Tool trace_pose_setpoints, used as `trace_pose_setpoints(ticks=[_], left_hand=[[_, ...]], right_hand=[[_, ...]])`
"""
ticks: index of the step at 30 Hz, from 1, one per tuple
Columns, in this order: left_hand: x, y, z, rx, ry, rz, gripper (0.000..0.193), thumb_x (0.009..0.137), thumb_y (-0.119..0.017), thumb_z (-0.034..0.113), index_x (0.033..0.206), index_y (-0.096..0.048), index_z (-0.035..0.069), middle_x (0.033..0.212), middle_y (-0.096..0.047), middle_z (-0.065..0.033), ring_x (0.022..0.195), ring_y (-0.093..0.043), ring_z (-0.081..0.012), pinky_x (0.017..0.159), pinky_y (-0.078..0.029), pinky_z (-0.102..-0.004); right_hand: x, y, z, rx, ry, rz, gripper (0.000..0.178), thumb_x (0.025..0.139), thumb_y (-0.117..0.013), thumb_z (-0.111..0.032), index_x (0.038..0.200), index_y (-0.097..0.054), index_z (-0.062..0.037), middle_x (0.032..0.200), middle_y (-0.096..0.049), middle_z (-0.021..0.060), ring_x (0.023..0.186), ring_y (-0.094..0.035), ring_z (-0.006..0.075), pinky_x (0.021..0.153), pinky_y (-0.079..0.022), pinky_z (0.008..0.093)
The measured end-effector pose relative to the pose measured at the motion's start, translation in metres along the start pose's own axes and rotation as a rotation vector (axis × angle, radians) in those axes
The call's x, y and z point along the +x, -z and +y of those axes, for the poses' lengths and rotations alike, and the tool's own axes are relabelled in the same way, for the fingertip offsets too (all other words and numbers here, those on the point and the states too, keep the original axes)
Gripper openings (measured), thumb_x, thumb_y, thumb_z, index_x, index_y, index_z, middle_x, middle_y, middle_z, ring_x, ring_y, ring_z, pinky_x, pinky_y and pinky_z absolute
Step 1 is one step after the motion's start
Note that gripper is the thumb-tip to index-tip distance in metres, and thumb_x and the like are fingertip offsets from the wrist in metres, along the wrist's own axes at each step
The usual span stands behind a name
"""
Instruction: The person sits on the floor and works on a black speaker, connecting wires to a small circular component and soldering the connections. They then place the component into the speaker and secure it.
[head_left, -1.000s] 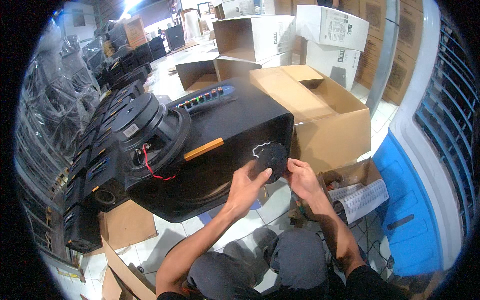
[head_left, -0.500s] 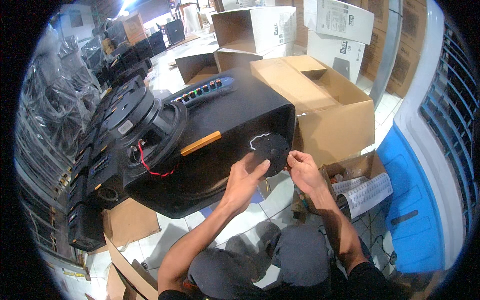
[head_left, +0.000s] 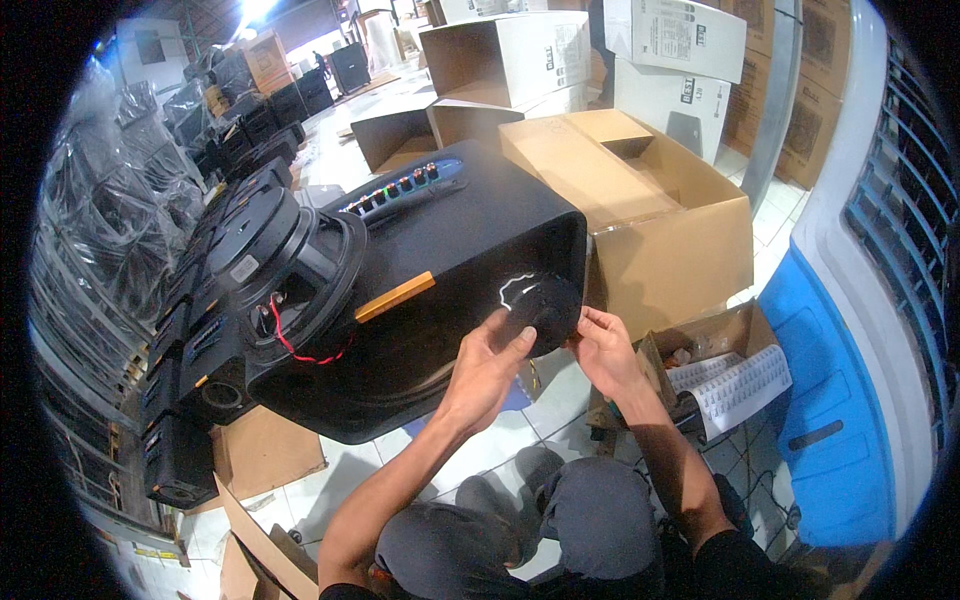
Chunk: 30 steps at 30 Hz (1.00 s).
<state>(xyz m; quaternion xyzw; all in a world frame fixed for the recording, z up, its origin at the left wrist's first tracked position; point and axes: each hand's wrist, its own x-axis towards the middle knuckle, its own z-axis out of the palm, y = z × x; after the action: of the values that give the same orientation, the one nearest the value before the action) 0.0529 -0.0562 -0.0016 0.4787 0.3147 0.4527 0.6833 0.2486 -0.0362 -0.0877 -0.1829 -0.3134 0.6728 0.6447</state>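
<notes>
A round black disc-shaped part (head_left: pixel 556 308) with a white wire (head_left: pixel 507 290) along its upper left is gripped in my left hand (head_left: pixel 482 365), thumb on its near face. At the disc's right edge, the fingers of my right hand (head_left: pixel 603 345) are pinched together; what they hold is too small to make out. Thin wire ends dangle below the disc. Right behind it lies a large black speaker cabinet (head_left: pixel 500 215), its hollow side facing me. On the cabinet's left end rests a big speaker driver (head_left: pixel 290 250) with a red wire attached.
An open brown carton (head_left: pixel 670 255) stands behind on the right, beside a smaller box (head_left: pixel 735 325) holding printed paper (head_left: pixel 738 390). A blue and white plastic body (head_left: pixel 825 390) borders the right. More black speakers (head_left: pixel 180 455) line the left; white cartons (head_left: pixel 665 100) are stacked behind.
The disc has tilted, so its face with small holes shows less plainly. Both hands keep nearly the same place and grip. The view has shifted slightly.
</notes>
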Motion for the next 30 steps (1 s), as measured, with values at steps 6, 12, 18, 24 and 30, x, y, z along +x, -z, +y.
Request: trace_pose_setpoints(ticks=[6,12,18,24,30], left_hand=[[0.002,0.002,-0.004,0.020,-0.031,-0.042,0.042,0.099,-0.063,0.009,0.136,-0.049,-0.006,0.132,-0.060,-0.0128,0.119,-0.055,-0.0176,0.106,-0.043,-0.0326],[0.003,0.004,-0.006,0.046,-0.041,-0.078,0.041,0.100,-0.063,0.011,0.135,-0.051,-0.006,0.131,-0.060,-0.0113,0.118,-0.056,-0.0164,0.104,-0.044,-0.0319],[0.003,0.003,-0.006,0.077,-0.065,-0.085,0.040,0.099,-0.064,0.011,0.134,-0.053,-0.005,0.131,-0.060,-0.0106,0.119,-0.055,-0.0163,0.106,-0.042,-0.0324],[0.003,0.003,-0.007,0.075,-0.074,-0.062,0.041,0.099,-0.064,0.011,0.136,-0.053,-0.005,0.132,-0.061,-0.0105,0.121,-0.054,-0.0176,0.109,-0.040,-0.0335],[0.007,0.005,-0.013,0.099,-0.105,-0.049,0.040,0.099,-0.063,0.010,0.135,-0.054,-0.005,0.130,-0.062,-0.0105,0.120,-0.054,-0.0176,0.107,-0.040,-0.0332]], right_hand=[[0.000,0.000,-0.002,0.031,-0.055,-0.016,0.016,0.100,-0.058,-0.008,0.110,-0.067,0.0002,0.106,-0.071,0.0085,0.094,-0.067,0.0172,0.088,-0.053,0.0340],[0.000,0.003,-0.004,0.155,-0.117,-0.112,0.017,0.100,-0.058,-0.010,0.110,-0.068,-0.0008,0.104,-0.073,0.0088,0.089,-0.069,0.0177,0.081,-0.056,0.0333],[0.001,0.005,0.002,0.199,-0.138,-0.102,0.019,0.100,-0.057,-0.011,0.111,-0.067,0.0001,0.104,-0.073,0.0093,0.089,-0.070,0.0186,0.082,-0.057,0.0342],[0.001,0.008,0.009,0.259,-0.162,-0.093,0.024,0.103,-0.053,-0.018,0.111,-0.067,-0.0014,0.103,-0.072,0.0087,0.089,-0.069,0.0186,0.083,-0.056,0.0354],[-0.001,0.006,0.013,0.186,-0.138,-0.003,0.028,0.103,-0.050,-0.025,0.110,-0.067,-0.0041,0.102,-0.072,0.0053,0.088,-0.066,0.0162,0.080,-0.054,0.0325]])
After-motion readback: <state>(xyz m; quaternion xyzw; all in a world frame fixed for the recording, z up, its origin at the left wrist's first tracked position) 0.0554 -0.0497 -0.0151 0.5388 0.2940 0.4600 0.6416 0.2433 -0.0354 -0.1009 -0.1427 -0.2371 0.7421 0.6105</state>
